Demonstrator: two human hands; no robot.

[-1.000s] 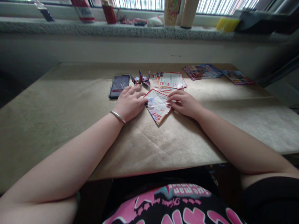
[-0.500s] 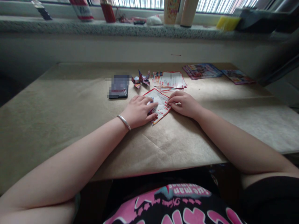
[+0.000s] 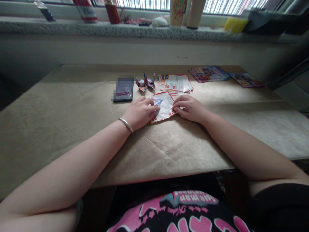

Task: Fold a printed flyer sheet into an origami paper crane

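Note:
A creased sheet of printed paper (image 3: 165, 108), white with red edges and red print, lies on the table between my hands. My left hand (image 3: 141, 111), with a silver bangle at the wrist, pinches its left side, the fingers bent together over it. On the opposite side, my right hand (image 3: 189, 108) grips the paper's right edge between thumb and fingers. Just beyond the sheet stand folded paper cranes (image 3: 146, 82), dark and multicoloured. A stack of printed sheets (image 3: 177, 82) lies behind the paper, close to my right fingers.
A dark phone (image 3: 124, 90) lies to the left of the cranes. Stacks of colourful printed paper (image 3: 209, 74) rest at the back right. The windowsill (image 3: 135, 32) behind the table holds a red can-like container (image 3: 112, 13), cups and a yellow block (image 3: 235, 24).
The paper has turned, its near corner shifting left and away from me. My left hand's fingers have gone from spread flat on the sheet to closed on its left side.

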